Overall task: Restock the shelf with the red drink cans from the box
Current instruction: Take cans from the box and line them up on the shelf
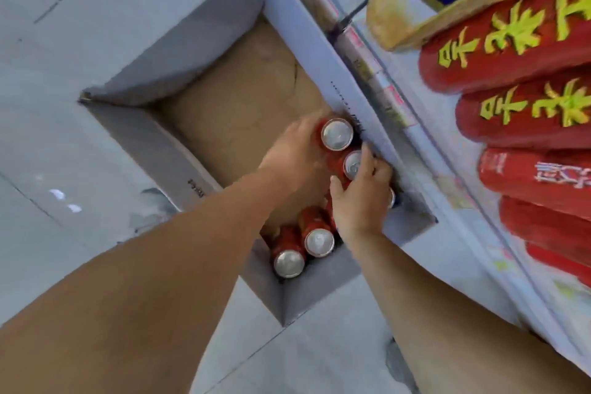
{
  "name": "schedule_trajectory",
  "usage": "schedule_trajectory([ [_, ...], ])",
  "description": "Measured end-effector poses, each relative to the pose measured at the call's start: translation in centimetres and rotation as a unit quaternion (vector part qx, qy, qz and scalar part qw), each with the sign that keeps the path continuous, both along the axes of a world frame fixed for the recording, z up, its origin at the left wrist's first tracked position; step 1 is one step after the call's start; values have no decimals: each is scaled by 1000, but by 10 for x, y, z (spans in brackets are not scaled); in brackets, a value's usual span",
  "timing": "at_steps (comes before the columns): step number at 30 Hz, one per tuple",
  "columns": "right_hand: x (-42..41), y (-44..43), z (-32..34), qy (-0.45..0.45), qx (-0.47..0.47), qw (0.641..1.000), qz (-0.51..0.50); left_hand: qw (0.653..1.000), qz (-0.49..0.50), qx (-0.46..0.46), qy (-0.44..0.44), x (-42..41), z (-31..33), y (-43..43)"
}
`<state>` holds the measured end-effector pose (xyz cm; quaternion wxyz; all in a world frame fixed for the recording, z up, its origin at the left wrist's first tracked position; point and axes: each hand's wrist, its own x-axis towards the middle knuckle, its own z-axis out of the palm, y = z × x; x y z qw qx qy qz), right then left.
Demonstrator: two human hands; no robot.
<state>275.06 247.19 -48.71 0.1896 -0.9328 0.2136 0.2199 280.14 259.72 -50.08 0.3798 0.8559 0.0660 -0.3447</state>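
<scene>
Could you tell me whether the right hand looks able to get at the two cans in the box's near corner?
Probably yes, once freed: the right hand now grips another can, but the two corner cans stand uncovered in the open box, just beside its wrist.

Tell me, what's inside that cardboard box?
Upright red cans line one wall of the box; the rest is bare brown bottom. The left hand and right hand each hold one, hiding any beneath.

Gold bag with blue panel (395,14); pale tiled floor (48,153)
</scene>
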Motion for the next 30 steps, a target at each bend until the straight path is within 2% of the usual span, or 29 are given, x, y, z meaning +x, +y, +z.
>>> schedule_trajectory([
  [4, -9, 7, -25, -62, -56, 996, -8, 999, 10, -48, -12, 7, -27, -13],
  [9, -13, 5, -37, -97, -95, 991, 10, 996, 17, -87, 0, 16, -22, -4],
  [12, -11, 0, -30, -81, -68, 994, 40, 997, 50, -57, 10, 5, -4, 13],
  [15, -3, -3, -2, -71, 16, 997, -4, 993, 117, -26, -2, -14, 23, 42],
  [20, 12, 7, 124, -153, 158, 975, -36, 980, 199, -1, 3, -38, 123, 76],
  [23, 21, 15, 226, -190, 207, 959, -32, 974, 220, -20, -43, -41, 207, 82],
  [26, 30, 21, 340, -233, 252, 939, -23, 968, 232, -52, -85, -31, 313, 85],
  [30, 31, 18, 501, -334, 274, 902, 22, 946, 236, -125, -182, -17, 477, 81],
])
